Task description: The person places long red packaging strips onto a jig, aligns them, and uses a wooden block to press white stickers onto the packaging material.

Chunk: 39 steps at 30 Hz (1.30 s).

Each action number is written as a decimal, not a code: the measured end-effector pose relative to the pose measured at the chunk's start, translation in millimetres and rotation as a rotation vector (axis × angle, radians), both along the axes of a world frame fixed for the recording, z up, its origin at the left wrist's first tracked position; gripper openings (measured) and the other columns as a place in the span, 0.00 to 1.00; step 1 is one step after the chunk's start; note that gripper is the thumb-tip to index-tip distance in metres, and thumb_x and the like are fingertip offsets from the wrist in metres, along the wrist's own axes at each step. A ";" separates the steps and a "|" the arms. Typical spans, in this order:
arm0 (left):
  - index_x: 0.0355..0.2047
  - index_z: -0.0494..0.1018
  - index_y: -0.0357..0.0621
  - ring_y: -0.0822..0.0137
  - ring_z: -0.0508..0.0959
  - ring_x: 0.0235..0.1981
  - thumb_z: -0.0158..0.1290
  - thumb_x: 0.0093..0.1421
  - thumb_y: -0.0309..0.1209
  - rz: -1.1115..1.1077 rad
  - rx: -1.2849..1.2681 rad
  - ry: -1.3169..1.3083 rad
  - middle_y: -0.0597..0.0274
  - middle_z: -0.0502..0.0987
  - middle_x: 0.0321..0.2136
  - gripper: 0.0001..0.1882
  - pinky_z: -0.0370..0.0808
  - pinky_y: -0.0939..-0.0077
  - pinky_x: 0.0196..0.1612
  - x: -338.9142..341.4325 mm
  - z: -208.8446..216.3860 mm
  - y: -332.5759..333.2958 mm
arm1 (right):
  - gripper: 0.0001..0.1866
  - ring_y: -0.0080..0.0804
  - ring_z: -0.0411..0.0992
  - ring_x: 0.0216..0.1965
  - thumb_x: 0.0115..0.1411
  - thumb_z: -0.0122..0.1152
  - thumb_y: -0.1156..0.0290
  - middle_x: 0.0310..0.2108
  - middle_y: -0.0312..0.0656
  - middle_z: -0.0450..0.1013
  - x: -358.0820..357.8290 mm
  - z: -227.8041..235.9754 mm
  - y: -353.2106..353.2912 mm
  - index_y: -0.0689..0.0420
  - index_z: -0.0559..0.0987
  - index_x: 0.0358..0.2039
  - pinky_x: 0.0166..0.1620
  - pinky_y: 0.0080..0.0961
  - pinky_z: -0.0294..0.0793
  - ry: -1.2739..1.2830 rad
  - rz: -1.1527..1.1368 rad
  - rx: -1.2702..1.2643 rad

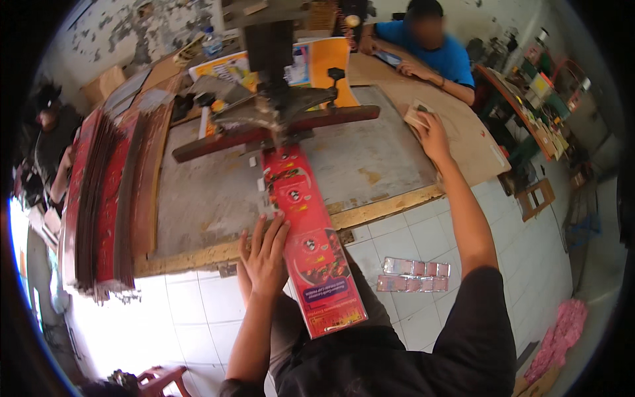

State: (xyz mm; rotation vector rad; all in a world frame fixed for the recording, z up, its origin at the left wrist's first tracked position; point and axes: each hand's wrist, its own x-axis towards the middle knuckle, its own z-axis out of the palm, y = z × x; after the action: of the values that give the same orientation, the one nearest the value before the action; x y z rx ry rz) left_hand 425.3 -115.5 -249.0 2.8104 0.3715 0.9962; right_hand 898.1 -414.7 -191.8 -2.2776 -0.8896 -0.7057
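Observation:
A long red printed strip (307, 228) with food pictures runs from under the press head (281, 129) over the table's front edge to my lap. My left hand (266, 255) lies along the strip's left edge, its fingers stretched out and touching it. Out to the right, my right hand (433, 135) has its fingers closed around a small tan, flat-sided piece (415, 114) at the border of the grey plate and brown board; its exact kind is unclear. Small white scraps (260, 184) lie beside the strip, left of it.
Tall stacks of red printed strips (109, 205) stand at the left of the grey metal plate (205, 192). The press's long crossbar (337, 119) spans the plate. Silvery strips (413, 275) lie on the tiled floor. A person in blue (456, 59) sits at the back right; another (53, 139) is far left.

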 end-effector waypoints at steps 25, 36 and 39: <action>0.61 0.80 0.57 0.64 0.76 0.68 0.55 0.68 0.29 0.018 -0.041 -0.142 0.75 0.82 0.65 0.22 0.53 0.52 0.76 3.6 1.5 -8.4 | 0.21 0.51 0.75 0.62 0.66 0.71 0.74 0.62 0.44 0.74 -270.2 27.5 175.1 0.59 0.82 0.59 0.63 0.42 0.79 0.241 0.781 -0.062; 0.61 0.78 0.58 0.67 0.76 0.68 0.58 0.66 0.32 0.033 -0.001 -0.129 0.77 0.80 0.66 0.22 0.52 0.53 0.77 3.5 -6.3 -5.8 | 0.43 0.53 0.69 0.71 0.60 0.80 0.47 0.72 0.47 0.70 -252.2 39.9 214.4 0.59 0.77 0.68 0.72 0.48 0.68 0.019 0.673 -0.259; 0.61 0.78 0.58 0.67 0.76 0.68 0.57 0.66 0.32 0.034 0.003 -0.126 0.76 0.80 0.66 0.23 0.52 0.54 0.77 2.1 -2.0 -5.5 | 0.46 0.53 0.69 0.72 0.59 0.79 0.43 0.73 0.48 0.69 -251.4 44.7 221.2 0.60 0.76 0.70 0.74 0.48 0.67 0.071 0.673 -0.325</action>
State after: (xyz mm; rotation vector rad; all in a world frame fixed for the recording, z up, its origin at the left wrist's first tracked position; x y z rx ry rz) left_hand 427.4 -121.0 -251.0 2.7350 0.4041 1.1746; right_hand 646.6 -193.5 -147.0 -2.0348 -1.7105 -0.1842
